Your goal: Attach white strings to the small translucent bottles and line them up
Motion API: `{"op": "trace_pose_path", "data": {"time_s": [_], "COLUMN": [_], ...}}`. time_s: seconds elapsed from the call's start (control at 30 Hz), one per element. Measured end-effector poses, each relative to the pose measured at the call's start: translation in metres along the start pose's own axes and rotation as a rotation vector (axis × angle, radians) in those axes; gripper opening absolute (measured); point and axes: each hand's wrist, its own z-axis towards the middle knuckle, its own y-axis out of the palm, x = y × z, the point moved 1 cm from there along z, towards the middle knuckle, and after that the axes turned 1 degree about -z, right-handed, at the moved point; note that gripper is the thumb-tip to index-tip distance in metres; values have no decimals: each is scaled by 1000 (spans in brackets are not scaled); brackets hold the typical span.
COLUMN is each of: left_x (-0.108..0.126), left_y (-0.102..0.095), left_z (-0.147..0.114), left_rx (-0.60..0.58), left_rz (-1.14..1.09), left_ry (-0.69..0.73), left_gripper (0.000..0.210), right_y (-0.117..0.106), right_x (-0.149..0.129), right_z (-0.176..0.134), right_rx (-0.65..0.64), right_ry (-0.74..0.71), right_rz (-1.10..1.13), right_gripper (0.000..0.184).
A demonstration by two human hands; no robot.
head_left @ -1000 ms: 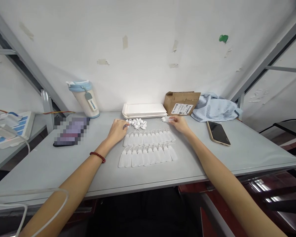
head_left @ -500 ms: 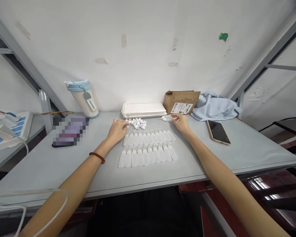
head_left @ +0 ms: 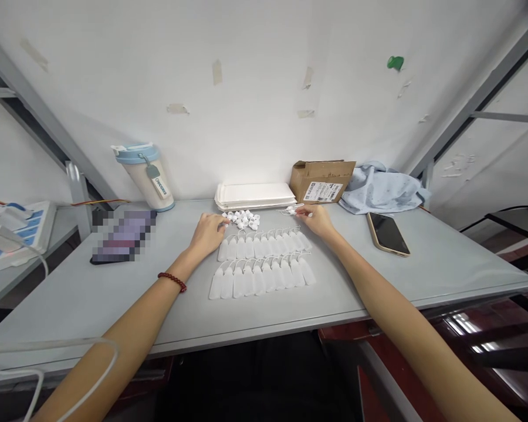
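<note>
My left hand point(head_left: 209, 231) rests at the left edge of a pile of small white caps point(head_left: 246, 219). Its thumb and fingertips are pinched together, and what lies between them is too small to make out. My right hand point(head_left: 315, 218) is closed on a white looped tag point(head_left: 300, 206) beside a few others, near the cardboard box. Between my arms, translucent white tags with string loops lie side by side in two rows, a back row point(head_left: 264, 245) and a front row point(head_left: 259, 278).
Behind the caps lies a stack of white trays point(head_left: 255, 195), beside a cardboard box point(head_left: 321, 181) and a pale blue cloth point(head_left: 382, 190). A phone point(head_left: 388, 233) lies at right. A tumbler point(head_left: 146, 179) and a blurred flat object point(head_left: 125, 234) are at left. A white cable point(head_left: 110, 369) crosses my left forearm.
My right hand has shifted slightly left, its fingers now further over the looped tags. My left hand stays at the caps. The whole view has drifted a little.
</note>
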Motion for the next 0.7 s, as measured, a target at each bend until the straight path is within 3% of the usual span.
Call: {"op": "trace_pose_path", "data": {"time_s": [0.7], "left_x": [1], "left_y": [1], "left_z": [0], "left_rx": [2], "left_rz": [16], "left_ry": [6], "left_gripper": [29], "right_y": [-8], "right_x": [-4], "right_z": [-1], "right_rx": [-60], "right_ry": [5], "right_rz": [-68], "right_gripper": [19]}}
